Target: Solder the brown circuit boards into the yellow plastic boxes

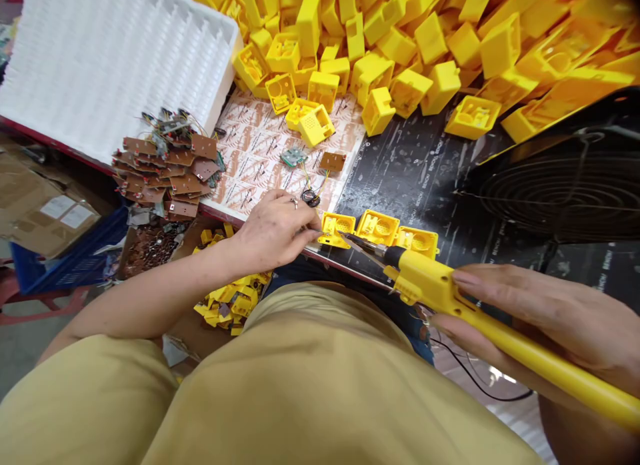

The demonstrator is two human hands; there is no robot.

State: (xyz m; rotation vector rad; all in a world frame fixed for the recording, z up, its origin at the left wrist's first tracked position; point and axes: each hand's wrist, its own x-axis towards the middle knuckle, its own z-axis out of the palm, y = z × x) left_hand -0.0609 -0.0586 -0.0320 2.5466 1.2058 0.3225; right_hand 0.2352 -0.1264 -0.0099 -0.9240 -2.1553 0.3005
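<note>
My right hand (pixel 540 312) wraps round a yellow soldering iron (pixel 440 288) with a black collar. Its pointed metal tip reaches into the leftmost of three open yellow plastic housings (pixel 336 238) at the table's front edge. At that housing's left side, my left hand (pixel 280 228) has thumb and finger pinched together; what lies between them is too small to make out. Just beyond these fingers is a round black speaker (pixel 311 198) with thin wires, near a brown circuit board (pixel 333 161) and a green circuit board (pixel 294 157).
A heap of yellow housings (pixel 370 72) covers the far side. Brown circuit boards (pixel 170 172) are piled at left, beside a white foam tray (pixel 120 58). A black fan (pixel 565 185) stands at right. Below the edge, a box holds yellow parts (pixel 235 305).
</note>
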